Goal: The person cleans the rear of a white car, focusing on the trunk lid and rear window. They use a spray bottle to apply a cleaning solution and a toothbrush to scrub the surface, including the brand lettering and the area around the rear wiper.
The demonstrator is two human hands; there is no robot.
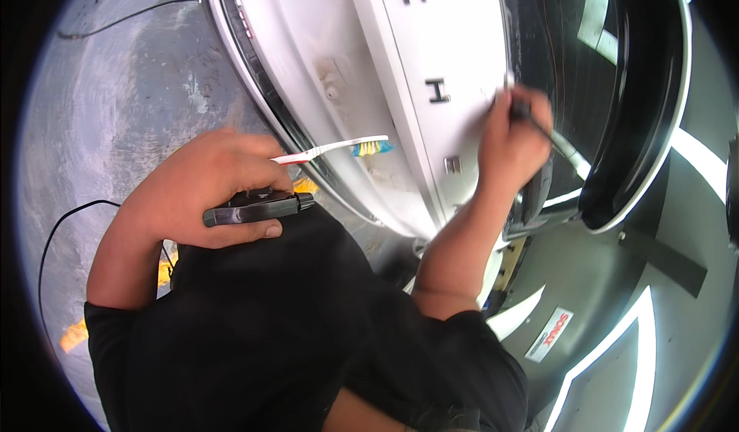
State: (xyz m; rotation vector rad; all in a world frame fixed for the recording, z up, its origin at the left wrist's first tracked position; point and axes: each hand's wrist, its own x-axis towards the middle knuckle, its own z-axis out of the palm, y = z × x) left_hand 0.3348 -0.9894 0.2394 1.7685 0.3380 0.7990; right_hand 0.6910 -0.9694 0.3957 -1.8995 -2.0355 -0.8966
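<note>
My left hand (213,187) holds a toothbrush (340,143) with a white and red handle, its blue and yellow bristles facing down beside the car's rear edge. The same hand grips a black handheld object (254,211) with a ridged tip; its exact kind is unclear. At the upper edge of a white tailgate (462,39), my right hand (514,138) is closed around a dark slim tool (522,110). The tool's pale tip lies near the rear window, blurred. Chrome letters (437,90) and a small square emblem (453,165) are on the tailgate, left of my right hand.
Beyond the tailgate are the dark rear window (566,86) and a black spoiler (646,97). A chrome-trimmed bumper (283,117) curves between me and the tailgate. Black cable (75,208) runs over the worn grey floor (138,103). Bright light strips reflect at the right.
</note>
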